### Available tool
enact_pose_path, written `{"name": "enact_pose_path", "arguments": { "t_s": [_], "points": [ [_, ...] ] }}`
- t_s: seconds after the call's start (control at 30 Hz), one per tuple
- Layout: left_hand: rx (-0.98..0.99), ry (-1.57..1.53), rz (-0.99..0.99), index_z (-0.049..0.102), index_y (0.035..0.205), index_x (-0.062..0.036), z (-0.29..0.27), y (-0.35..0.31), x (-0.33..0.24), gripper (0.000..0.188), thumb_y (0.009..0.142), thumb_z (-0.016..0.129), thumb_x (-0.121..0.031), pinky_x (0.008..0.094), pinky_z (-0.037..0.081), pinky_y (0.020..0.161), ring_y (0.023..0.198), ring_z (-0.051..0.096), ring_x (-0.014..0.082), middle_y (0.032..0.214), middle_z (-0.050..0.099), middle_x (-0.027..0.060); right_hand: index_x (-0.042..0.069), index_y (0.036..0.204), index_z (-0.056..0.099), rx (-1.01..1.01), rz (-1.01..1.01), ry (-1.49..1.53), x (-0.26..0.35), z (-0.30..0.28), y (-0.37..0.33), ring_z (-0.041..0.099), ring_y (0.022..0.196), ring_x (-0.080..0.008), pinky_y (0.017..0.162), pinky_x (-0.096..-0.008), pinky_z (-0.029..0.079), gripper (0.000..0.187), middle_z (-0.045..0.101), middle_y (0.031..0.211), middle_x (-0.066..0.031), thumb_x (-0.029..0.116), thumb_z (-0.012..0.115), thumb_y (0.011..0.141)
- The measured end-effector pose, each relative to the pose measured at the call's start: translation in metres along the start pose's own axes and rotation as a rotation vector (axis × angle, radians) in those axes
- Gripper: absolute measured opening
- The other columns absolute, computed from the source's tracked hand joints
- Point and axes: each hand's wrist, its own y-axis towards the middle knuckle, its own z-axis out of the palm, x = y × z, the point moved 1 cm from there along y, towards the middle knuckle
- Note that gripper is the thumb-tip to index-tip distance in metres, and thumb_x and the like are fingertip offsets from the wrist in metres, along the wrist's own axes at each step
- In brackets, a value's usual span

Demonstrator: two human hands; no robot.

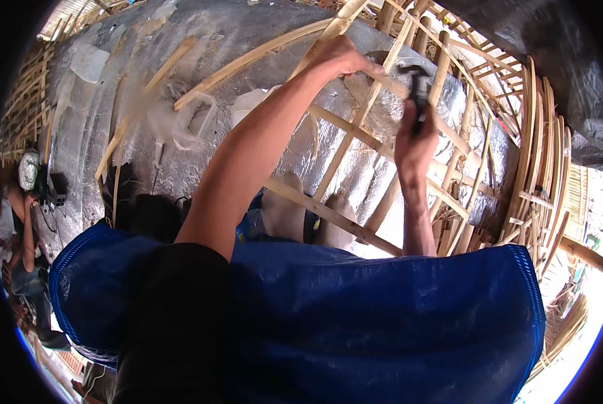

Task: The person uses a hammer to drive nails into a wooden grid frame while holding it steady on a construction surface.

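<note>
My right hand (pixel 416 145) is closed round the dark handle of a claw hammer (pixel 419 91), its head up and over the bamboo frame. Farther left, my left hand (pixel 342 57) reaches out to the frame with fingers closed at a bamboo strip (pixel 390 84). Whatever sits between those fingertips is too small to make out. Crossed bamboo slats (pixel 355 128) form an open lattice below and between both hands. A longer bamboo slat (pixel 264 54) runs leftward from near my left hand.
Silvery sheeting (pixel 241 30) lies under the lattice. A blue plastic sheet (pixel 382 303) covers my front. Several long bamboo strips (pixel 540 141) stand bundled at the right. A clear plastic container (pixel 197 121) lies left of my forearm. Another person's arm (pixel 27 232) shows at the left edge.
</note>
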Motion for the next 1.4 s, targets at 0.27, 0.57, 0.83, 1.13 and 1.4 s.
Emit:
{"name": "enact_pose_path", "arguments": {
  "t_s": [0.27,0.57,0.83,1.13,1.4],
  "points": [
    [-0.018,-0.017,0.023,0.06,0.07,-0.0073,0.002,0.01,0.001,0.062,0.057,0.094,-0.057,0.0288,0.043,0.046,0.045,0.053,0.0124,0.056,0.059,0.003,0.002,0.109,0.059,0.01,-0.035,0.07,-0.016,-0.011,0.012,0.057,0.059,-0.0118,0.055,-0.0281,0.05,0.03,0.064,0.073,-0.0133,0.031,0.056,0.104],
    [-0.064,-0.066,0.046,0.055,0.057,-0.0108,0.014,0.018,0.009,0.059,0.059,0.093,-0.055,0.0294,0.039,0.044,0.043,0.048,0.0126,0.051,0.054,0.0022,0.003,0.098,0.057,-0.304,-0.129,0.478,-0.011,0.005,0.006,0.038,0.049,-0.0032,0.042,-0.0249,0.031,0.038,0.047,0.064,0.0031,0.039,0.052,0.105],
    [-0.079,-0.06,0.084,0.06,0.064,-0.009,0.01,0.017,0.004,0.059,0.059,0.091,-0.058,0.0291,0.041,0.048,0.047,0.051,0.0122,0.055,0.055,0.0001,-0.002,0.108,0.054,-0.217,-0.027,0.23,-0.03,0.002,0.007,0.059,0.057,-0.0262,0.052,-0.0416,0.046,0.033,0.062,0.07,-0.0203,0.03,0.056,0.104],
    [-0.04,-0.002,0.131,0.067,0.103,0.0012,0.027,0.021,0.004,0.076,0.07,0.082,-0.065,0.0369,0.051,0.076,0.086,0.067,0.0241,0.09,0.07,0.0143,-0.001,0.105,0.061,0.01,-0.05,-0.089,-0.035,-0.009,0.022,0.064,0.069,-0.0361,0.062,-0.0445,0.048,0.03,0.066,0.078,-0.0214,0.028,0.059,0.101],
    [0.024,-0.116,0.129,0.064,0.092,0.0051,0.004,0.001,0.006,0.06,0.088,0.071,-0.054,0.0373,0.046,0.058,0.061,0.057,0.0178,0.066,0.059,0.0075,-0.001,0.109,0.061,0.058,0.002,-0.111,-0.028,0.001,0.025,0.067,0.078,-0.0461,0.067,-0.0491,0.05,0.029,0.067,0.084,-0.0272,0.027,0.058,0.101]
  ]
}}
